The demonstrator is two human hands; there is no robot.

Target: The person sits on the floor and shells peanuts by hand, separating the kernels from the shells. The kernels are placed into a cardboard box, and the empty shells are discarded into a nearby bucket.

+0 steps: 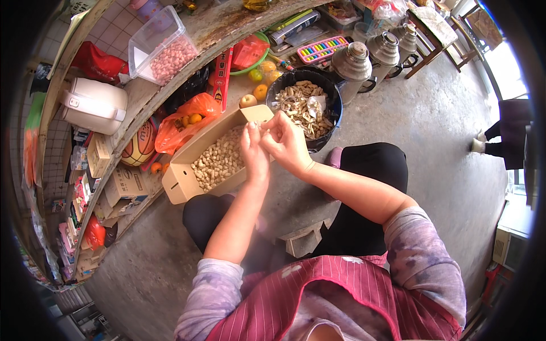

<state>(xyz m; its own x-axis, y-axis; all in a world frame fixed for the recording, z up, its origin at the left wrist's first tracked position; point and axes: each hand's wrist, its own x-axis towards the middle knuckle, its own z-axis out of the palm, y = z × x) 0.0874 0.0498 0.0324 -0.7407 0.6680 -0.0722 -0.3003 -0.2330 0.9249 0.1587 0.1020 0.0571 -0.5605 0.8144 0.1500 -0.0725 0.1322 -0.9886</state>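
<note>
My left hand and my right hand meet at the fingertips above the right end of a long cardboard box. Something small and pale, perhaps a peanut, is between their fingers; it is too small to make out. Unshelled peanuts fill much of the box. Just beyond my right hand stands a round bin with a black liner, holding empty peanut shells and a crumpled white piece. A clear plastic tub on the upper shelf holds shelled pink peanuts.
Metal vacuum flasks stand right of the bin. An orange plastic bag of fruit, a basketball and an apple lie behind the box. The wooden shelf edge curves above them. Another person's legs show at far right.
</note>
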